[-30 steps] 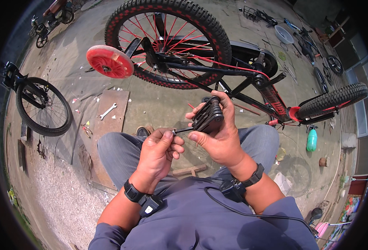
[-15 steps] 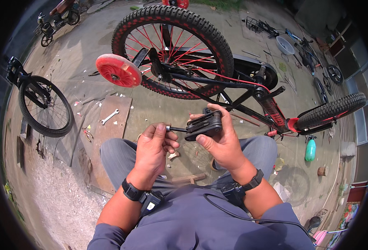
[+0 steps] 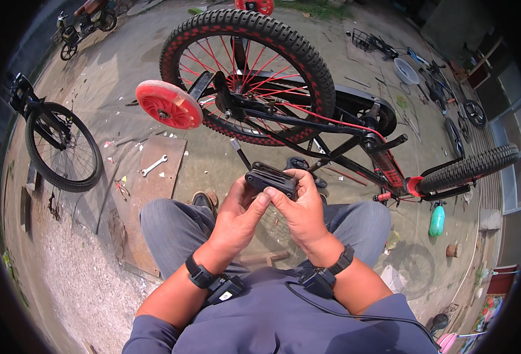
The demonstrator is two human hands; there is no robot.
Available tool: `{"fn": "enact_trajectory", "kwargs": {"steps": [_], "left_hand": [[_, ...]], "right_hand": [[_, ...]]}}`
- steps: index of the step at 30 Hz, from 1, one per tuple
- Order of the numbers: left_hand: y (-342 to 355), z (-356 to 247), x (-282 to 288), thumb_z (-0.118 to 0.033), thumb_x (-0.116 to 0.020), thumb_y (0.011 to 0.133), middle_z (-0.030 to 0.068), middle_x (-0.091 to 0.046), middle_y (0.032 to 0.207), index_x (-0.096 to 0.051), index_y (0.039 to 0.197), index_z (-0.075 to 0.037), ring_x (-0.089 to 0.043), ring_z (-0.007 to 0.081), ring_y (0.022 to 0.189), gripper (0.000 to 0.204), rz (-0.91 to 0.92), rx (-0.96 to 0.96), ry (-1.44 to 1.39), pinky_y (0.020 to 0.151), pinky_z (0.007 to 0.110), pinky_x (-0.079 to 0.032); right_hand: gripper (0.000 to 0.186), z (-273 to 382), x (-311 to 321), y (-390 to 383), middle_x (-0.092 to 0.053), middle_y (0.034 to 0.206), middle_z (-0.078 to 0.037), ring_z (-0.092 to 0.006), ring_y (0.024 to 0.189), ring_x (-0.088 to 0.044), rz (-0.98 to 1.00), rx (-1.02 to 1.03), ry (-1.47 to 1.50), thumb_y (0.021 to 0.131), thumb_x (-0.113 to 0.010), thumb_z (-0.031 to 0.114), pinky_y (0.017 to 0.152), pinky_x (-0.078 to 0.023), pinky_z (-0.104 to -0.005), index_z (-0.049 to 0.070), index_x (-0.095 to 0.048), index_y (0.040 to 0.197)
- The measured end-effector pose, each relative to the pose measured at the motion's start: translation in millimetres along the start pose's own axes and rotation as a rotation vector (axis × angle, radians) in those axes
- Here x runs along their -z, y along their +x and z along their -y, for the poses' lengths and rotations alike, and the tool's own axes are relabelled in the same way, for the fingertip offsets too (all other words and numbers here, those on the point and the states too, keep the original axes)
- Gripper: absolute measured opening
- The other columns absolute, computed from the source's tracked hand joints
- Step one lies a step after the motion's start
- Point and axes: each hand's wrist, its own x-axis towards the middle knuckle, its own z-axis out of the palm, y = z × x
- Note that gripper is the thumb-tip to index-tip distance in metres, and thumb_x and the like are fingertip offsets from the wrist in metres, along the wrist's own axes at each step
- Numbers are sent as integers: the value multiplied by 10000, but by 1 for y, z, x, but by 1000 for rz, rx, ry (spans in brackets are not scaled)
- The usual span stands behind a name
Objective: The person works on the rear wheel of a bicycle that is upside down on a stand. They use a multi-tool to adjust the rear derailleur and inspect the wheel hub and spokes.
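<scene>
Fingers (image 3: 301,178) of the left hand (image 3: 235,207) and right hand (image 3: 305,212) grasp the folding tool (image 3: 270,179); it looks stiff, fairly heavy, best held by its sides.

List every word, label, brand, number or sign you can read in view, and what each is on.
No text can be quoted with confidence.
Bicycle's black tube: red markings, too small and blurred to read.
White label on the left wrist's black box: too small to read.
Black folding multi-tool: no readable text.
Wrench: none readable.
</scene>
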Motion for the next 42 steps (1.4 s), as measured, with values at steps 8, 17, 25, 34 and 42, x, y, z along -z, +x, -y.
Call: {"fn": "enact_trajectory", "kwargs": {"steps": [8, 17, 25, 34, 42], "left_hand": [[17, 12, 17, -318, -559, 1100, 100, -570, 1407, -423, 1507, 0, -572, 204, 1291, 534, -81, 10, -112, 1141, 401, -437], [46, -15, 50, -303, -577, 1091, 143, -651, 1210, -515, 1322, -11, -699, 255, 1093, 377, -215, 44, -290, 932, 375, -589], [73, -7, 73, -198, -587, 1051, 154, -643, 1151, -461, 1417, -5, -718, 291, 1020, 432, -276, 169, -246, 862, 385, -602], [100, 2, 78, -298, -654, 974, 160, -648, 1115, -471, 1390, 11, -727, 277, 930, 550, -209, 250, -139, 814, 371, -602], [113, 4, 82, -226, -701, 946, 133, -644, 1077, -409, 1424, 22, -694, 211, 914, 612, -180, 230, -76, 775, 327, -557]], "right_hand": [[461, -10, -12, 17, -675, 1102, -94, -134, 984, -676, 92, 79, -158, 908, -805, 131, 874, -564, -294, -20, -550, 1261], [422, 42, 4, 87, -714, 1118, -133, -304, 1021, -647, 219, 577, -866, 848, -848, 260, 865, -527, -389, 37, -722, 1184], [324, 61, -3, 195, -712, 1089, -137, -349, 1046, -664, 251, 816, -1290, 830, -794, 139, 911, -527, -441, 53, -716, 1132], [371, 36, -4, 219, -722, 1079, -128, -343, 1027, -674, 288, 655, -1363, 847, -786, 211, 938, -498, -467, 59, -700, 1174], [270, 24, -9, 226, -744, 1039, -105, -328, 967, -691, 231, 659, -1271, 873, -730, 105, 930, -493, -447, 85, -709, 1142]]}}
